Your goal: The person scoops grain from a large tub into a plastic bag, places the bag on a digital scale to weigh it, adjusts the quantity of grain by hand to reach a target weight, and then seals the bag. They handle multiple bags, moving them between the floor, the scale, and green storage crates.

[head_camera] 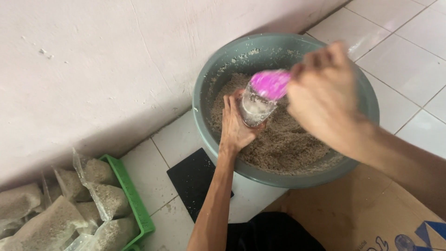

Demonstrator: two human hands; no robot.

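1. Right then, the left hand (236, 125) was wrapped around a clear bag (255, 106) that stood upright in the big grey bowl (204, 111). The fingers were curled narrow around the bag's lower part, holding it up.

2. The right hand (323, 95) was closed tight on a pink scoop (271, 84). The scoop was right at the mouth of the bag, touching or just above it. It was blurry, so I could not tell how full it was.

3. It looked like the filling step: the grainy mix was going from the bowl into the bag. The bag looked only partly full, but the blur made that hard to tell.

4. Any next scoop would need the bag kept upright and its mouth open, or the mix could spill back into the bowl.

5. The grey bowl held a lot of pale, crumbly, grainy mix (283, 139). Some bits stuck to its inner wall.

6. The bowl sat on the white tiled floor (399, 42), near the pink wall (93, 69).

7. A green basket (134, 200) stood well apart, at the lower left. It held filled clear bags (55, 218) of the same kind of mix.

8. A flat black thing (193, 179) lay on the floor just beside the bowl. Brown cardboard (367, 209) lay at the lower right.
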